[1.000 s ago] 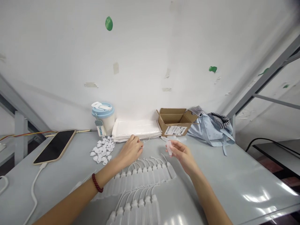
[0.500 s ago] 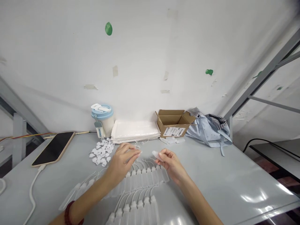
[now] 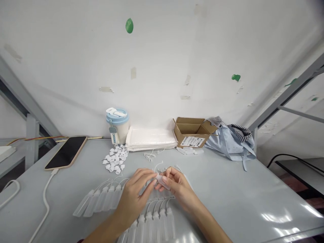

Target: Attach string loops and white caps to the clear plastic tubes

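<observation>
My right hand [image 3: 174,182] grips a small translucent plastic bottle [image 3: 164,182] between thumb and fingers, its end turned to the left. The fingertips of my left hand [image 3: 139,189] pinch at that end; the small piece between them is mostly hidden. A thin curved white tube [image 3: 158,164] rises just beyond these fingertips, and I cannot tell what it joins. Beneath and in front of my hands lie rows of translucent bottles [image 3: 157,224] with thin curved tubes on their tops. More such bottles [image 3: 101,200] lie left of my left forearm. My hands partly cover the rows.
A pile of small white caps [image 3: 115,158] lies left of my hands. Behind stand a lidded cup [image 3: 118,126], stacked white packets [image 3: 151,139], an open cardboard box [image 3: 192,133] and a light blue cloth bag [image 3: 229,141]. A phone [image 3: 67,153] with a white cable lies at left.
My hands have come together, so the left fingertips now meet the end of the bottle in my right hand. The view has shifted slightly to the left.
</observation>
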A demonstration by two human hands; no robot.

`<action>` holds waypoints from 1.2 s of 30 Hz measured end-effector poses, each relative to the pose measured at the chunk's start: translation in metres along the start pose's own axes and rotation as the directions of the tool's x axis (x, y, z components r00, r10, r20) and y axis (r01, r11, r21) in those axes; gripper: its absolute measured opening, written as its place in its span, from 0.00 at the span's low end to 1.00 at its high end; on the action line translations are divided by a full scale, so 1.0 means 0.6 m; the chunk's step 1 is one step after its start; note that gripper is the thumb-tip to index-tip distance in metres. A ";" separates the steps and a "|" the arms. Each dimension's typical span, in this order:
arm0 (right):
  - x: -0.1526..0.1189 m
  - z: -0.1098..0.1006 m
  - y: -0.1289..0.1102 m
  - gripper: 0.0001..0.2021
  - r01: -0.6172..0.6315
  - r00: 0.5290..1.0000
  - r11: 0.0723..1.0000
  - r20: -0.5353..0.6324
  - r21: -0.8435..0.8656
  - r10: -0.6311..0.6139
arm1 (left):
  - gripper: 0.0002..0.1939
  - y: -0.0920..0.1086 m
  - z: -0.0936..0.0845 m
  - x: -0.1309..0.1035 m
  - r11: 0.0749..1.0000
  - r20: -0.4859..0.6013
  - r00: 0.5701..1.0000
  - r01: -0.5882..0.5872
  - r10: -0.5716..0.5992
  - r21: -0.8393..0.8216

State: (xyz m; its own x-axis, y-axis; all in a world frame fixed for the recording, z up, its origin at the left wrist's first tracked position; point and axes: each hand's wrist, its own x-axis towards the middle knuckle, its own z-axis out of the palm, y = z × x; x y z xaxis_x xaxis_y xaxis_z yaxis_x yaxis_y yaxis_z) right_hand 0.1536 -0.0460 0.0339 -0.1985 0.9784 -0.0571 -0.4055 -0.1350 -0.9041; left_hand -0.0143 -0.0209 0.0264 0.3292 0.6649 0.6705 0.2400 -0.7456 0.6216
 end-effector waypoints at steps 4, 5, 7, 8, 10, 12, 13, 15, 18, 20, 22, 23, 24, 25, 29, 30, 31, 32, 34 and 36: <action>-0.002 0.003 -0.001 0.14 0.059 0.998 0.998 0.017 -0.010 -0.058 | 0.11 0.005 -0.004 0.002 0.998 0.017 0.999 0.036 -0.035 -0.058; -0.003 0.003 0.000 0.13 0.070 0.997 0.997 0.023 -0.015 -0.069 | 0.10 0.008 -0.006 0.004 0.993 0.031 0.997 0.077 -0.074 -0.085; -0.004 0.004 0.003 0.11 0.090 0.995 0.996 0.043 -0.022 -0.089 | 0.07 0.013 -0.010 0.007 0.972 0.060 0.981 0.193 -0.187 -0.135; -0.005 0.004 0.005 0.11 0.100 0.994 0.995 0.055 -0.023 -0.098 | 0.05 0.016 -0.012 0.010 0.952 0.071 0.964 0.264 -0.256 -0.153; -0.005 0.004 0.007 0.10 0.120 0.991 0.993 0.066 -0.023 -0.118 | 0.02 0.021 -0.016 0.013 0.894 0.085 0.913 0.408 -0.399 -0.184; -0.006 0.005 0.006 0.09 0.138 0.988 0.990 0.067 -0.028 -0.136 | 0.04 0.023 -0.018 0.016 0.834 0.111 0.860 0.510 -0.498 -0.210; -0.006 0.005 0.004 0.09 0.145 0.987 0.989 0.068 -0.034 -0.142 | 0.05 0.023 -0.018 0.016 0.819 0.132 0.847 0.531 -0.514 -0.218; -0.008 0.006 0.000 0.09 0.157 0.985 0.986 0.073 -0.050 -0.153 | 0.05 0.021 -0.016 0.018 0.828 0.181 0.855 0.517 -0.486 -0.216; -0.011 0.008 -0.006 0.09 0.168 0.984 0.984 0.070 -0.065 -0.163 | 0.05 0.019 -0.011 0.023 0.877 0.192 0.894 0.439 -0.404 -0.195; -0.012 0.007 -0.009 0.09 0.175 0.984 0.982 0.058 -0.069 -0.171 | 0.04 0.018 -0.010 0.029 0.892 0.195 0.901 0.419 -0.387 -0.167; -0.013 0.004 -0.009 0.08 0.184 0.983 0.980 0.045 -0.078 -0.181 | 0.04 0.017 -0.010 0.035 0.896 0.225 0.893 0.424 -0.390 -0.131; -0.013 0.002 -0.009 0.08 0.187 0.982 0.979 0.039 -0.086 -0.184 | 0.04 0.017 -0.011 0.038 0.896 0.242 0.887 0.429 -0.393 -0.118; -0.014 0.001 -0.009 0.10 0.191 0.981 0.977 0.036 -0.097 -0.189 | 0.04 0.016 -0.011 0.039 0.895 0.252 0.883 0.432 -0.396 -0.109; -0.014 -0.001 -0.009 0.11 0.193 0.981 0.974 0.041 -0.115 -0.190 | 0.04 0.016 -0.010 0.039 0.896 0.251 0.883 0.431 -0.396 -0.104; -0.015 -0.006 -0.012 0.11 0.212 0.977 0.948 0.058 -0.236 -0.204 | 0.05 0.020 -0.004 0.031 0.952 0.109 0.950 0.300 -0.293 -0.055; -0.015 -0.006 -0.014 0.11 0.222 0.975 0.940 0.049 -0.261 -0.217 | 0.05 0.023 -0.002 0.029 0.968 0.060 0.968 0.247 -0.244 -0.038; -0.015 -0.006 -0.015 0.11 0.231 0.972 0.933 0.035 -0.275 -0.231 | 0.05 0.026 0.000 0.028 0.978 0.024 0.978 0.208 -0.207 -0.024; -0.015 -0.006 -0.015 0.10 0.240 0.970 0.930 0.021 -0.280 -0.243 | 0.05 0.029 0.001 0.027 0.982 0.003 0.983 0.186 -0.186 -0.019; -0.015 -0.004 -0.017 0.09 0.240 0.969 0.934 0.011 -0.263 -0.246 | 0.05 0.036 0.004 0.027 0.982 0.002 0.983 0.185 -0.185 -0.030; -0.015 -0.002 -0.018 0.09 0.227 0.973 0.948 0.016 -0.223 -0.230 | 0.03 0.041 0.006 0.029 0.979 0.018 0.980 0.199 -0.198 -0.050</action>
State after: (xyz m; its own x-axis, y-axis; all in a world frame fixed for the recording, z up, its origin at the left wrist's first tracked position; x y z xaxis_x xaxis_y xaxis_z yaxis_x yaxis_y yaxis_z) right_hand 0.1611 -0.0533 0.0438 -0.1140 0.9807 0.1588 -0.2307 0.1293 -0.9644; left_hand 0.0006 -0.0279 0.0518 0.2912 0.7986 0.5267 0.2550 -0.5955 0.7619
